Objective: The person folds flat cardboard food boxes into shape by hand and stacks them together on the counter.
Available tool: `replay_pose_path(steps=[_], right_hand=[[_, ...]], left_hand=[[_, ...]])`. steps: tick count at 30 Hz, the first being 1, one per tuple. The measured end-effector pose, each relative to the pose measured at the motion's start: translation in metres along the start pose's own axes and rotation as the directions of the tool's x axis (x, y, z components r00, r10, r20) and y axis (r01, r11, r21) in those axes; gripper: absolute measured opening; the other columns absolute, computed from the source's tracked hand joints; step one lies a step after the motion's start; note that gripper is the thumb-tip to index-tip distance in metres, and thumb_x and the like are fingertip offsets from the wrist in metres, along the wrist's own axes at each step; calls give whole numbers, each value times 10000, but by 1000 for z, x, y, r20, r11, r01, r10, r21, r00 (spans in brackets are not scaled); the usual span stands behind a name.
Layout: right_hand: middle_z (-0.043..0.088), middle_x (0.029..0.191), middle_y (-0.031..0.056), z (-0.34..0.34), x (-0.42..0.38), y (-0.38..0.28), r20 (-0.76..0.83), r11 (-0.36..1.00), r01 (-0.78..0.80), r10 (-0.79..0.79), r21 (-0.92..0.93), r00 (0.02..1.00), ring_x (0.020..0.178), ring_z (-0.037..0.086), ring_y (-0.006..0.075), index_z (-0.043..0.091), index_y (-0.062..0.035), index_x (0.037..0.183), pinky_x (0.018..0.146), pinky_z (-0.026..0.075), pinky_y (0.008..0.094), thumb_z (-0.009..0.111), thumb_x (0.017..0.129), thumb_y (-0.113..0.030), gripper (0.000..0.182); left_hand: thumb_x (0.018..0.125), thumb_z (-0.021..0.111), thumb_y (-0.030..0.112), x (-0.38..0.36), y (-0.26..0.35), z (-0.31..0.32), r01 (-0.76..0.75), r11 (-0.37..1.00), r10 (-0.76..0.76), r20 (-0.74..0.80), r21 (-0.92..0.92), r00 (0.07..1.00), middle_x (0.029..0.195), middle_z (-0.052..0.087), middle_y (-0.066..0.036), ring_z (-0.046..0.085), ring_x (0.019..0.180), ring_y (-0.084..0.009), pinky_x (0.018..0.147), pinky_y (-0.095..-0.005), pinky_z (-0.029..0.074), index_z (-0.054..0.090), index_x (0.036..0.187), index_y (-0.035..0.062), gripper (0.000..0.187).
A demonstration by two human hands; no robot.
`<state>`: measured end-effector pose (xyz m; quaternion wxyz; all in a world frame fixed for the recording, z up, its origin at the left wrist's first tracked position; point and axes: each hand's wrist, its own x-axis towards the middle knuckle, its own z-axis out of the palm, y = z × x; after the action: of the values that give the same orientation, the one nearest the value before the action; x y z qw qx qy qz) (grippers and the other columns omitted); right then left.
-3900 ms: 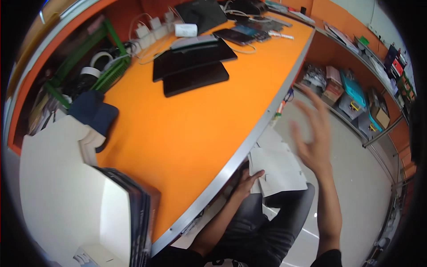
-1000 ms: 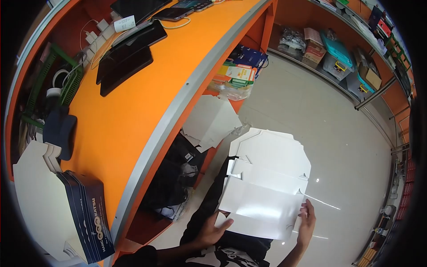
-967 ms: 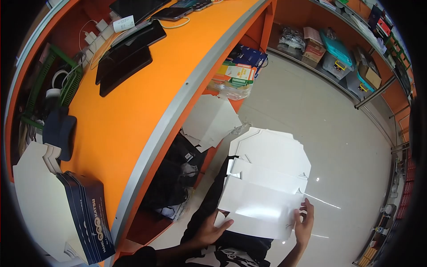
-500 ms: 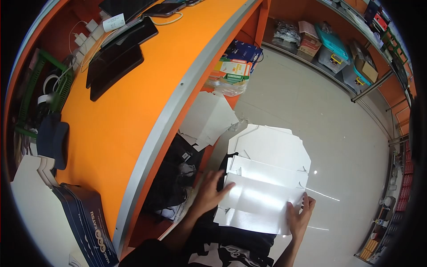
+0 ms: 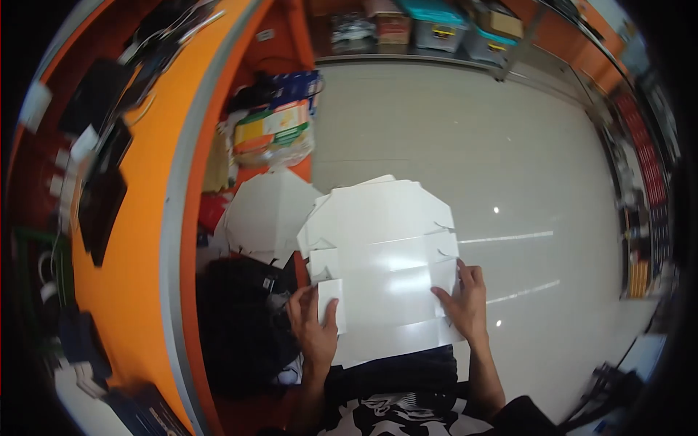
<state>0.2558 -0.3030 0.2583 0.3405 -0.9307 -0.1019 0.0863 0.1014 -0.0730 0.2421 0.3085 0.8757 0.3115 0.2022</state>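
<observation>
White die-cut cardboard sheets [image 5: 382,247] lie over my lap, with notched side flaps. My left hand [image 5: 318,323] grips a narrow flap at the left edge, thumb on top and fingers behind it. At the right edge, my right hand [image 5: 464,301] pinches the side flap, its thumb on the upper face and its fingers beyond the edge. The middle panel is flat and shiny. Other sheets show beneath the top one at its far edge.
On the left runs an orange counter [image 5: 131,305] with dark tablets. Below it are more white sheets [image 5: 269,211], packets [image 5: 273,134] and a black bag [image 5: 236,320]. A low shelf [image 5: 349,52] with storage boxes stands at the back; racks line the right.
The view has turned toward the right. The folded-over panel of the top sheet now lies opened out, and my left hand has closed on the left flap.
</observation>
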Motion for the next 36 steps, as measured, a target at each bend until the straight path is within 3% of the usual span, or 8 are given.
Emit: replay_pose_path(steps=[8, 10, 16, 18, 26, 28, 32, 36], right_hand=[[547, 1073, 170, -20, 2, -2, -36, 968, 92, -86, 233, 996, 943, 594, 343, 557, 19, 1241, 861, 502, 413, 690, 866, 3, 399], [587, 1083, 171, -19, 1, -4, -95, 934, 228, -210, 276, 973, 976, 614, 325, 547, -4, 1243, 847, 511, 393, 668, 875, 29, 388], [605, 1304, 252, -4, -10, -27, 69, 927, 55, -87, 370, 994, 1071, 657, 410, 535, -10, 1309, 894, 534, 447, 578, 900, 39, 413], [584, 1347, 248, 12, -13, -23, -78, 902, 416, -409, 116, 909, 1067, 663, 386, 519, -26, 1370, 924, 542, 434, 602, 831, 35, 548], [575, 1359, 245, 22, -2, -23, -60, 915, 404, -404, -8, 913, 1015, 652, 373, 412, -96, 1516, 931, 539, 419, 539, 822, 29, 717], [599, 1321, 251, 12, -2, -32, -58, 921, 390, -390, -9, 919, 1013, 652, 373, 424, -26, 1477, 933, 534, 410, 529, 844, 12, 643], [582, 1352, 247, 15, -15, -43, 111, 899, 437, -437, 22, 893, 1133, 630, 375, 446, 113, 1351, 963, 512, 415, 527, 877, -36, 504], [419, 1521, 250, 17, -12, -48, 242, 833, 547, -548, 81, 800, 1380, 458, 382, 413, 71, 1417, 1085, 430, 451, 560, 883, -51, 567]], left_hand=[[1073, 504, 200, 8, 16, -23, 380, 641, -178, 353, -667, 919, 1287, 612, -139, 580, 1178, -188, 1017, -323, 443, 462, 1364, 8, 351], [1056, 473, 479, 13, 9, -31, 583, -149, 18, 587, -799, 809, 1321, 602, -122, 562, 1233, -268, 1061, -403, 440, 476, 1357, 33, 538], [1037, 508, 473, -13, -51, -2, 597, 79, 129, 602, -798, 788, 1370, 576, -124, 557, 1264, -269, 1067, -443, 461, 403, 1483, 59, 618], [1047, 557, 290, -9, 0, -4, 551, 97, -25, 552, -829, 834, 1325, 606, -126, 604, 1197, -234, 1031, -366, 482, 394, 1488, 21, 542], [1031, 571, 161, 23, 11, -23, 122, 962, -97, 113, -242, 989, 1039, 683, -187, 656, 906, -182, 805, -298, 520, 513, 1352, -62, 395], [1034, 570, 150, 24, 32, -44, 31, 989, -20, 80, -148, 997, 1084, 682, -181, 674, 962, -214, 840, -307, 525, 517, 1356, -50, 382], [1082, 439, 354, 26, 83, -11, 615, 484, -31, 690, -623, 723, 1247, 610, -183, 658, 1038, -253, 902, -395, 545, 390, 1450, -43, 543], [1062, 544, 296, 35, 85, 43, 682, 422, -154, 694, -598, 704, 1170, 637, -129, 664, 1008, -198, 824, -331, 567, 471, 1381, 23, 427]])
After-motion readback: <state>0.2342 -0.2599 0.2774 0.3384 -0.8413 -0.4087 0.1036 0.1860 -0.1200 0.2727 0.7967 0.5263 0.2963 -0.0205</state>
